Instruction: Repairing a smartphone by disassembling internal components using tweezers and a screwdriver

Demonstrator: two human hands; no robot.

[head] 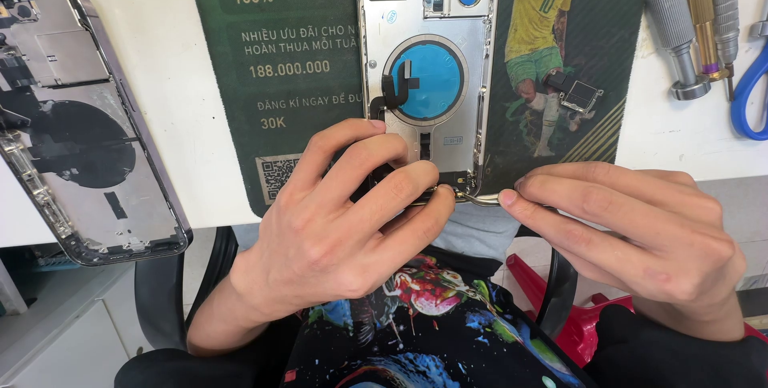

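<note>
Both hands are working at the bottom edge of an opened silver phone housing, which lies on a dark green printed mat at the front edge of the white bench. The left hand is curled loosely over the housing's lower left corner, fingers bent and draped on top, with the thumb and a fingertip pinched together right at the bottom rim. The right hand comes in from the side, fingers nearly straight and pressed together, thumb and forefinger closed on a thin silvery bit sticking out at the lower right corner. Can't tell what that bit is exactly, it's tiny.

A black flex cable sits over the blue round patch in the middle of the housing. A second, darker phone housing lies off to the left, and a small loose component rests on the mat to the right. Screwdrivers lie at the far right.
</note>
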